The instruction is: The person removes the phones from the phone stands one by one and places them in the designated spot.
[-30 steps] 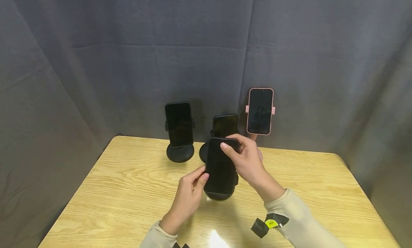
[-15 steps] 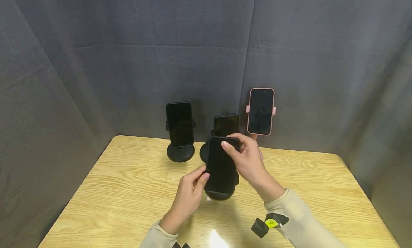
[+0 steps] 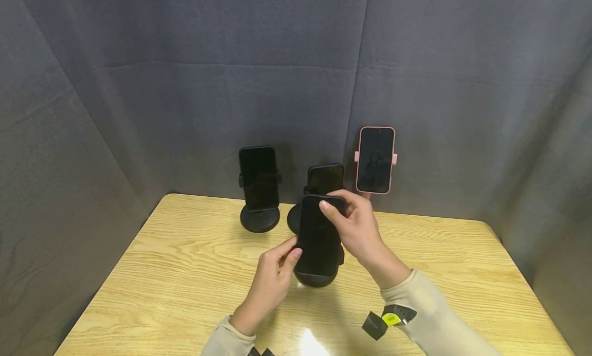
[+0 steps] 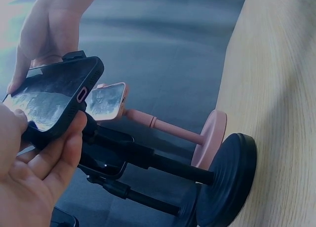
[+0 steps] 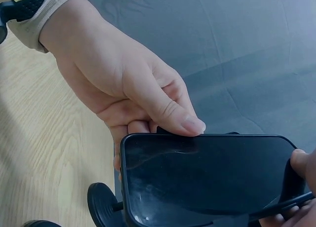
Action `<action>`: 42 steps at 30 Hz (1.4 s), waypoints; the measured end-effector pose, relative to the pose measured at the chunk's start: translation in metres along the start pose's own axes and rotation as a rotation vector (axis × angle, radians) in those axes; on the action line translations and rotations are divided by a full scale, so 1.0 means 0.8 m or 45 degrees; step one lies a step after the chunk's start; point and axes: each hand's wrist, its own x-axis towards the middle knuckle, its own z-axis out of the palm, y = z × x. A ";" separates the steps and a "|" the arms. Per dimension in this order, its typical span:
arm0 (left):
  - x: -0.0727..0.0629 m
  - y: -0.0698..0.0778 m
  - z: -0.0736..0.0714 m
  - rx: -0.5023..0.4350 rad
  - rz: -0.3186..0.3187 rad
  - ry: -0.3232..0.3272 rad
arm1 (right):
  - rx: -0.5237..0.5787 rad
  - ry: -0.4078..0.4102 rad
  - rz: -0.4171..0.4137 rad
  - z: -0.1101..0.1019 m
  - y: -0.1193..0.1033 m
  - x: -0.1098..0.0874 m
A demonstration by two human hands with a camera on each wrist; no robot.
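Note:
A black smartphone [image 3: 319,235] sits upright on a black stand, whose round base [image 4: 232,180] rests on the table and whose clamp arm [image 3: 341,255] shows at the phone's right edge. My left hand [image 3: 270,281] pinches the left edge, thumb in front and fingers behind, as the left wrist view shows. Near the top right corner my right hand [image 3: 358,232] grips the phone, its thumb on the screen and its fingers reaching over the top edge. In the right wrist view the left hand [image 5: 123,74] holds the phone's long side [image 5: 217,175], with part of the right hand at the right border.
Behind stand another black phone [image 3: 258,179] on a round-based stand, a partly covered black phone [image 3: 326,178] on its stand, and a pink-cased phone [image 3: 375,161] in a pink holder. The wooden table [image 3: 185,274] ends at grey curtains [image 3: 222,89].
The held phone's lower edge has risen slightly against the stand's base. Both hands keep their grip and have barely shifted. The other phones stay in place.

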 end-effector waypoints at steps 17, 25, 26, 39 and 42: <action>0.000 -0.003 0.002 0.007 0.027 -0.003 | 0.107 0.004 -0.063 -0.002 0.003 0.000; -0.001 -0.003 0.002 -0.002 0.003 -0.011 | 0.039 -0.036 -0.089 -0.004 0.001 0.003; -0.001 -0.002 0.001 -0.004 0.004 -0.011 | 0.025 -0.041 -0.089 -0.004 0.001 0.004; -0.001 -0.001 0.000 -0.011 0.004 -0.011 | -0.106 -0.118 -0.103 -0.006 -0.006 0.010; -0.001 0.000 0.000 0.002 0.000 -0.007 | -0.103 -0.099 -0.093 -0.006 -0.006 0.010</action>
